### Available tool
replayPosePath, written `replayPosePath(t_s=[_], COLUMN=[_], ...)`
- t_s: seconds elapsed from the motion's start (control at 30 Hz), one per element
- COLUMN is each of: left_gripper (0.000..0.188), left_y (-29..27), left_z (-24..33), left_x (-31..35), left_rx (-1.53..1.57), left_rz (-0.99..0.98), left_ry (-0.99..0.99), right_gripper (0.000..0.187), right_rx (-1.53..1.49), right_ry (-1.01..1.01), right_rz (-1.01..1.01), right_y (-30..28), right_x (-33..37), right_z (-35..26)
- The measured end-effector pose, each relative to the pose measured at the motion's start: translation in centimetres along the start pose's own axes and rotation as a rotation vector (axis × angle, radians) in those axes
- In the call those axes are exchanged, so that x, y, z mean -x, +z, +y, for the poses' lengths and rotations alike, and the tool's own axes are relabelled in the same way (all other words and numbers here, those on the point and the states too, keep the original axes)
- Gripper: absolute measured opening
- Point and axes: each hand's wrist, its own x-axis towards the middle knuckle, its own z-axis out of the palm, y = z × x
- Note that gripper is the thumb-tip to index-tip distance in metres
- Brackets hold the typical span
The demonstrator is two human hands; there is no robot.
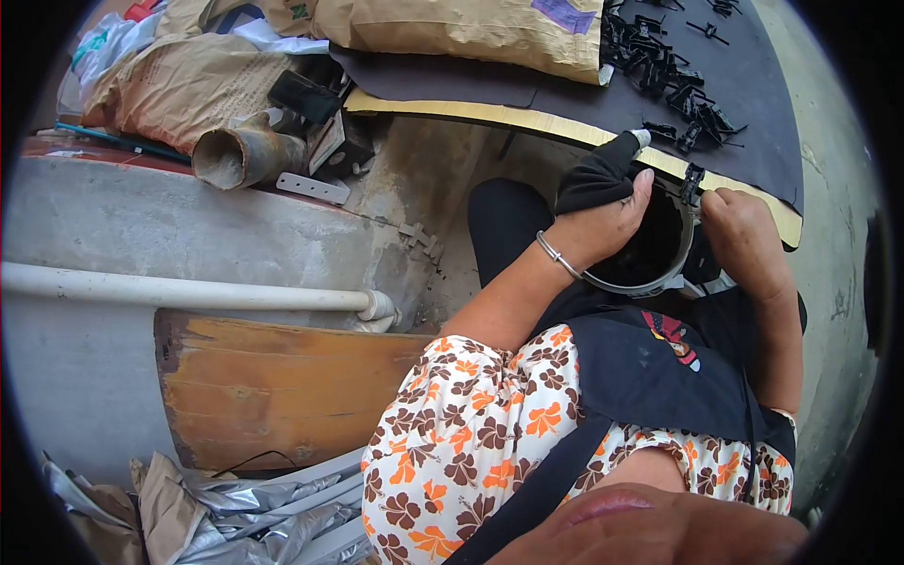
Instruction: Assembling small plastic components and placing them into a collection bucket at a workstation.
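Note:
My left hand (607, 202), in a black covering with a pale tip on one finger, reaches to the table edge. Its thumb stands apart from the covered fingers, and nothing shows between them. My right hand (747, 235) is closed in a fist above the right side of a dark bucket (680, 252) with a pale rim. A small black plastic part (692, 183) sticks up at its fingertips, over the rim; the grip itself is partly hidden. More black plastic parts (692, 104) lie loose on the dark tabletop (574, 89), just beyond both hands.
A brown paper sack (452, 33) lies on the table. To the left, a low wall (188, 212) carries a hollow tube (235, 155) and crumpled bags (179, 85). Below are a white pipe (188, 287), a wooden board (292, 386) and silvery wrapping (273, 508).

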Motion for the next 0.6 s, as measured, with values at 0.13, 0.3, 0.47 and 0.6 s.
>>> replayPosePath(t_s=[0.13, 0.3, 0.47, 0.6], left_gripper=[0.038, 0.025, 0.025, 0.024], left_y=[1.0, 1.4, 1.1, 1.9], left_z=[1.0, 0.7, 0.7, -0.2], left_x=[0.8, 0.9, 1.1, 1.6], left_rx=[-0.055, 0.225, 0.805, 0.807], left_rz=[-0.257, -0.272, -0.589, -0.613], left_ry=[0.001, -0.062, -0.564, -0.555], right_gripper=[0.012, 0.011, 0.015, 0.016], right_rx=[-0.045, -0.355, -0.431, -0.428], right_ry=[-0.142, -0.104, -0.202, -0.229], right_rz=[-0.058, 0.09, 0.092, 0.175], right_y=[0.3, 0.9, 1.3, 1.9], right_x=[-0.5, -0.1, -0.1, -0.1], right_z=[-1.6, -1.4, -1.7, -1.7])
